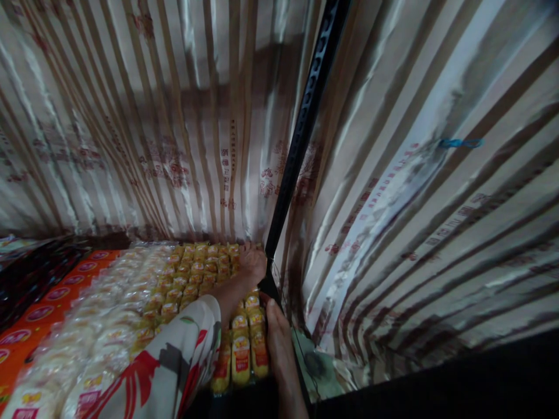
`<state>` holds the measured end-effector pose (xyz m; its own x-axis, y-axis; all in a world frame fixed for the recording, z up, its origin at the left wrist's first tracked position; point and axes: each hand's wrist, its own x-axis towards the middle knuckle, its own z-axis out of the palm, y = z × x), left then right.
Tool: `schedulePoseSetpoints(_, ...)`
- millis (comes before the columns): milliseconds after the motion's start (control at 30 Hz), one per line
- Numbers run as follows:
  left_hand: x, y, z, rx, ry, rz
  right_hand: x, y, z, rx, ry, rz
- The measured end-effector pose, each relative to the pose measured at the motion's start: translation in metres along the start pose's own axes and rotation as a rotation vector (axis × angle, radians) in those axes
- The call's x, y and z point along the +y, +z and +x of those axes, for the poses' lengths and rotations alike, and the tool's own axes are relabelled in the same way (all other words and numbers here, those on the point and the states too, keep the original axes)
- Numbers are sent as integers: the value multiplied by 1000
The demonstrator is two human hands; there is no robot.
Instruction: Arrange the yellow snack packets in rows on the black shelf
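Observation:
Rows of small snack packets in yellow wrappers (241, 349) stand closely packed, upright, on a display surface. My left hand (253, 263) reaches over them to the far right corner, beside a dark slotted post. Its fingers rest over the last packets at the back, and their tips are partly hidden. Along the right side of the yellow rows lies my right hand (278, 326), stretched out flat with its fingers pointing away from me. It touches or nearly touches the outer packets. My left sleeve covers part of the middle rows.
Clear-wrapped white packets (105, 331) fill rows on the left, next to an orange printed strip (56, 291) and dark shiny packages (35, 279). The slotted metal post (301, 134) rises at the corner. Pleated printed sheeting (209, 116) hangs behind and right, with a blue tie (463, 142).

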<state>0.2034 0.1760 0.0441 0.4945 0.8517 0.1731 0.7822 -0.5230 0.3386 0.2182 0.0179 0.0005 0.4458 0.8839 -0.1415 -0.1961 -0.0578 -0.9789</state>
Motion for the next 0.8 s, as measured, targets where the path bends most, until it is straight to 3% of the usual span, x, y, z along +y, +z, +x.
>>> schedulePoseSetpoints(333,6,0,-1,39,-94,68,0,0,-1,26,-31,-29)
schedulePoseSetpoints(600,8,-12,-7,95,-72,40,8,-2,8,66,-9,12)
schedulePoseSetpoints(700,16,-26,-26,181,-64,-67,12,-5,14,157,-4,-9)
schedulePoseSetpoints(800,29,-41,-74,295,-44,-303,15,-9,15,205,-106,-46)
